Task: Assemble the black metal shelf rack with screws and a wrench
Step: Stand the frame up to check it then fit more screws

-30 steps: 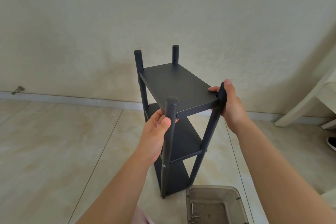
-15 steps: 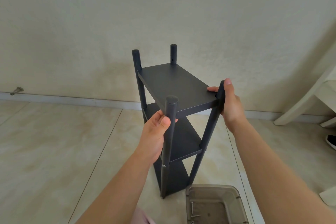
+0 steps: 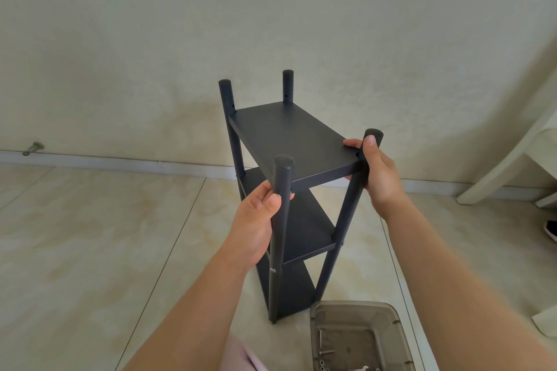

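**Black rack nearly built**

Black metal fills my view: the rack (image 3: 289, 190) stands upright on the tiled floor (image 3: 90, 235) near the far wall. My left hand (image 3: 256, 220) curls around the near left post, and my right hand (image 3: 376, 172) grips the near right post at the top shelf. I count four posts and three shelves, all in place. I judge only final tightening remains. One tray (image 3: 358, 337) with several loose screws sits near right.

Single head-worn wide-angle view, aimed forward and down, three-tier black metal shelf rack (image 3: 297, 141) seen close from above, pale plastered wall (image 3: 271, 24) faced beyond, beige tiled floor (image 3: 90, 235) seen below.
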